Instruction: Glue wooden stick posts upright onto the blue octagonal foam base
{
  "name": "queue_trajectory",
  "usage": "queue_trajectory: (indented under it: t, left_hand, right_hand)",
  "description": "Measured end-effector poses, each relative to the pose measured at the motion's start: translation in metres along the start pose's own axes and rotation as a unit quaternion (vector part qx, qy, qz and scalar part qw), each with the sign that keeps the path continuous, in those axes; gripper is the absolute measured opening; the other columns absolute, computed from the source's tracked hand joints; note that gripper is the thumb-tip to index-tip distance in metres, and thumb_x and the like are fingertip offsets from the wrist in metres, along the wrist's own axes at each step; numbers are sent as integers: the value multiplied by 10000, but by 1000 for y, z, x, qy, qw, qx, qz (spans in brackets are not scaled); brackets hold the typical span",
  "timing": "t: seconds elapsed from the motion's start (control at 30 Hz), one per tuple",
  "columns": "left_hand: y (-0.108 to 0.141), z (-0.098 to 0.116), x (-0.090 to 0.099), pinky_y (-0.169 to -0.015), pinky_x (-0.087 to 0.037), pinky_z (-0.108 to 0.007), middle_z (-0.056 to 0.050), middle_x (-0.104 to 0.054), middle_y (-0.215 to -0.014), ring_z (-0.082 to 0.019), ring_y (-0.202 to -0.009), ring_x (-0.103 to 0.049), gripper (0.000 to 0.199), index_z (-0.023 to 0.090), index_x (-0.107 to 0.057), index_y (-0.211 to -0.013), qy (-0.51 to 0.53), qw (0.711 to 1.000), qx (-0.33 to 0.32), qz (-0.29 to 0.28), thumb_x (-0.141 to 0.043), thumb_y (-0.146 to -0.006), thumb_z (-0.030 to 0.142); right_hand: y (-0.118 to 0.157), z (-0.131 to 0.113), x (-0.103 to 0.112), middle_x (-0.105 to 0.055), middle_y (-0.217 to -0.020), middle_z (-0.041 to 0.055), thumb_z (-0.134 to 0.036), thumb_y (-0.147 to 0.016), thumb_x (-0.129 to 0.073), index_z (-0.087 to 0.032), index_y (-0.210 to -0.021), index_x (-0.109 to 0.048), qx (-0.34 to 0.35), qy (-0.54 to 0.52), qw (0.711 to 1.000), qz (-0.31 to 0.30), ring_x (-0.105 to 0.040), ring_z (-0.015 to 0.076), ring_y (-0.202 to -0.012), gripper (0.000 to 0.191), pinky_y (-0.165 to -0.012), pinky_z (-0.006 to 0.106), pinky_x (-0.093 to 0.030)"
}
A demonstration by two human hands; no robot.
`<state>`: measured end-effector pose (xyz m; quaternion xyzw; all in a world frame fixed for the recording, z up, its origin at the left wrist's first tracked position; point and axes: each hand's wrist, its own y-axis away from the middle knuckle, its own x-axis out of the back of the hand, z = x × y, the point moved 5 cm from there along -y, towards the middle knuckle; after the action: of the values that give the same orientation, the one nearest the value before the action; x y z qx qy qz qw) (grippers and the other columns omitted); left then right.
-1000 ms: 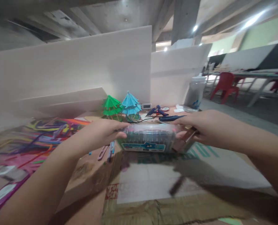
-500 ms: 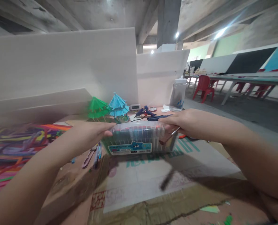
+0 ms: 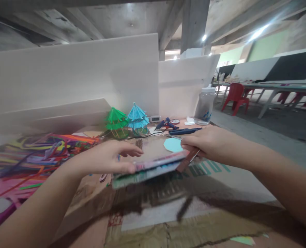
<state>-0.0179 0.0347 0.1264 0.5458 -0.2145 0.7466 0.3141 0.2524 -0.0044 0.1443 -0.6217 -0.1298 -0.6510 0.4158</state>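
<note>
A clear plastic case of coloured pens [image 3: 148, 172], blurred by motion, hangs tilted above the cardboard [image 3: 142, 224]. My left hand [image 3: 106, 156] is at its left end, fingers spread and thumb against the case's edge. Closed fingers of my right hand [image 3: 202, 141] are at the right end, around a brown stick-like piece [image 3: 186, 161] with a thin metal rod beside it; its kind is unclear. Whether they also grip the case is hidden. Just behind lies a pale blue paper octagon [image 3: 171, 145].
Colourful pipe cleaners [image 3: 34, 162] cover the left side. Behind stand a green paper umbrella-like tower [image 3: 116, 120] and a blue one [image 3: 137, 117]. A glue gun [image 3: 165, 123], dark blue pliers-like tool [image 3: 185, 131] and clear bottle [image 3: 204, 106] sit at the back.
The case has tipped, so its labelled front no longer faces me. My left fingers have spread from its end. The blue octagon has come into view behind it.
</note>
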Motion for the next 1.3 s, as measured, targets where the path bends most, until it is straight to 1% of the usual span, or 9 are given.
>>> queue_trajectory:
  t: [0.1, 0.2, 0.27, 0.43, 0.53, 0.67, 1.0, 1.17, 1.3]
  left_hand:
    - [-4, 5, -25, -962, -530, -363, -72, -601, -1440, -320, -1229, -631, 773, 329, -521, -1464, -58, 996, 5, -62, -668, -785, 668]
    - [-10, 9, -53, -1098, -450, -468, -130, -283, -1646, -383, -1422, -441, 1049, 276, -287, -1591, -81, 987, 34, -132, -705, -728, 702]
    - [-11, 13, -65, -1119, -426, -506, -156, -125, -1677, -408, -1479, -331, 1177, 248, -163, -1618, -82, 983, 55, -158, -727, -697, 714]
    - [-3, 30, -87, -1136, -368, -613, -214, -24, -1661, -477, -1512, -99, 1353, 201, -83, -1626, -87, 980, 29, -178, -767, -600, 758]
    - [1, 35, -94, -1116, -376, -649, -209, 8, -1659, -506, -1499, -122, 1352, 220, -92, -1626, -101, 979, 22, -174, -778, -586, 745]
    - [2, 39, -88, -1082, -444, -613, -185, -61, -1664, -482, -1496, -206, 1229, 232, -157, -1620, -114, 981, 15, -153, -759, -647, 677]
    - [2, 43, -76, -1107, -435, -565, -194, -144, -1652, -452, -1477, -296, 1174, 231, -217, -1611, -117, 980, 2, -160, -765, -657, 641]
    - [5, 37, -50, -1179, -376, -429, -92, -294, -1638, -351, -1462, -388, 1050, 287, -299, -1586, -55, 981, -51, -179, -751, -716, 663]
    - [5, 28, -29, -1165, -381, -332, -36, -409, -1596, -282, -1419, -465, 878, 280, -381, -1552, 3, 983, -40, -179, -695, -811, 631]
  right_hand:
    - [-4, -18, -15, -709, -723, 27, -95, -878, -568, -190, -832, -669, 50, -15, 997, -62, -594, 148, -630, 147, -583, 259, -306]
    - [-6, -37, -29, -726, -759, 33, -85, -870, -591, -181, -879, -680, 66, -61, 985, -146, -628, 156, -665, 131, -592, 268, -306]
    - [-4, -47, -33, -732, -772, 31, -136, -873, -618, -190, -898, -685, 64, -85, 978, -178, -645, 168, -679, 90, -591, 275, -306]
    - [11, -73, -42, -716, -737, 33, -307, -862, -690, -185, -887, -680, 133, -118, 959, -219, -651, 183, -672, 125, -551, 290, -299]
    - [18, -86, -51, -676, -663, 22, -182, -869, -657, -162, -854, -647, 198, -73, 958, -193, -600, 163, -568, 27, -520, 309, -273]
    - [19, -88, -56, -706, -762, 56, -74, -892, -587, -141, -945, -635, 207, -25, 969, -130, -623, 164, -616, 98, -566, 299, -338]
    - [24, -92, -57, -657, -642, 17, -84, -849, -616, -167, -800, -628, 217, -26, 962, -164, -532, 141, -523, 97, -541, 307, -279]
    - [22, -97, -31, -673, -720, 17, -128, -882, -624, -192, -823, -598, 233, -13, 967, -101, -565, 173, -595, 91, -567, 331, -320]
    - [20, -86, -9, -668, -727, 12, -136, -925, -581, -199, -818, -600, 168, -41, 984, -42, -576, 174, -640, 126, -608, 312, -360]
